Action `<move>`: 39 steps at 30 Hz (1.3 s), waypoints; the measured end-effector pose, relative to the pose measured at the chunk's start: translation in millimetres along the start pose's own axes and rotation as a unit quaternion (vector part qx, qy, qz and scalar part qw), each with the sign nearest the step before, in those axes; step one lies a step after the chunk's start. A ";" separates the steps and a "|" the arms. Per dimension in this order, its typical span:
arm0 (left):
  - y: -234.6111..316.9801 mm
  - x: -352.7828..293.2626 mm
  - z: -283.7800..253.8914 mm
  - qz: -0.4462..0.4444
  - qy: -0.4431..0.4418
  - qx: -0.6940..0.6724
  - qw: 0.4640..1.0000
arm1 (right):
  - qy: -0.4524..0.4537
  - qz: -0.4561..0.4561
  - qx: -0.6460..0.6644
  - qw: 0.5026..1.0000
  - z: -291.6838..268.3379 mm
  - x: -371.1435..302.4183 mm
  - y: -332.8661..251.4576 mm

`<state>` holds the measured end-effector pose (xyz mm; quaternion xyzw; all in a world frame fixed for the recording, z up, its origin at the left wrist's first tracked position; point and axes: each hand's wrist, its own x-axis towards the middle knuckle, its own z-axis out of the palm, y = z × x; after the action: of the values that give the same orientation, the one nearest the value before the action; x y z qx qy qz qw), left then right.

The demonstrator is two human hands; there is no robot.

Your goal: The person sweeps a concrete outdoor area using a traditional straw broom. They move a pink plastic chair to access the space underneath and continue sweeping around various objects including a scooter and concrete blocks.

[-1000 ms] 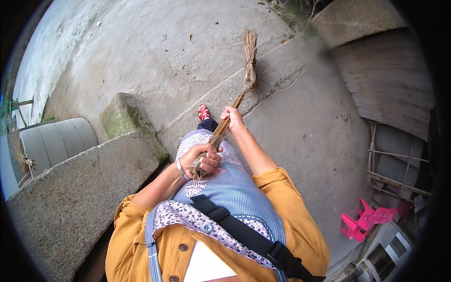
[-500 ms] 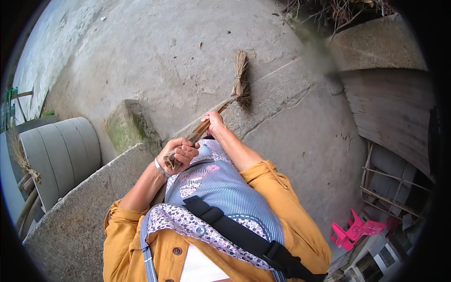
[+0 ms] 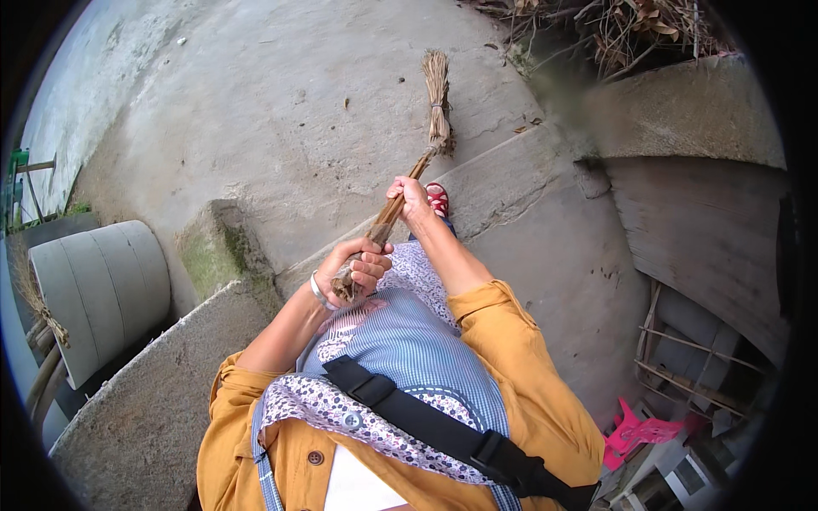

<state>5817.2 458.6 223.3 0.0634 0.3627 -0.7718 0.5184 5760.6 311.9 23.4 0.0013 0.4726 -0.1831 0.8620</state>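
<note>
A straw broom (image 3: 437,94) with a bundled stick handle stretches away from me, its bristle head low over the concrete ground. Around the near end of its handle wraps my left hand (image 3: 360,268), a pale bangle on that wrist. Farther along, close to where the handle meets the bristles, my right hand (image 3: 411,198) is closed on the same broom. Beside the right wrist a foot in a red sandal (image 3: 437,198) shows on the ground.
At the left lie a ribbed grey cylinder (image 3: 102,294) and a rough concrete wall (image 3: 170,383), with a mossy block (image 3: 223,247) beyond it. Dry branches (image 3: 626,34) heap at the far right, above a concrete ledge (image 3: 690,111). A pink plastic chair (image 3: 635,434) stands lower right.
Both hands and the broom have moved forward and slightly right, with the bristle head farther away. A foot in a red sandal has come into view.
</note>
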 end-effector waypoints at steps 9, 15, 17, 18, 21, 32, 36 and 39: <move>9.3 190.5 49.1 -0.094 -0.084 -0.142 0.982 | 0.151 -0.026 -0.047 0.987 -53.8 27.0 -202.4; 38.1 242.2 56.0 -0.052 -0.069 -0.263 0.961 | 0.277 0.021 -0.190 0.942 -53.0 66.8 -235.3; 37.5 227.4 68.5 -0.016 -0.052 -0.241 0.969 | 0.215 0.100 -0.126 0.963 -54.4 83.5 -218.5; 37.1 220.9 80.0 -0.007 -0.040 -0.213 0.976 | 0.209 0.071 -0.111 0.969 -48.6 87.7 -209.8; 35.4 212.2 105.1 0.003 0.016 -0.088 0.996 | 0.111 0.070 -0.059 0.990 -36.4 87.7 -212.2; 61.6 272.3 109.5 0.021 0.035 -0.050 0.998 | 0.142 0.086 -0.051 0.985 -29.9 143.7 -299.8; 93.0 261.1 82.3 0.097 -0.001 -0.032 0.995 | 0.180 0.079 -0.135 0.971 -28.3 173.9 -266.0; 78.2 209.8 92.9 0.234 0.123 -0.009 0.964 | 0.185 0.100 -0.186 0.960 -23.2 174.2 -201.2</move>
<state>5813.8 226.6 153.0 0.2364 0.4057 -0.6123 0.6361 5762.6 73.5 -97.1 -0.0782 0.6472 -0.0014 0.7583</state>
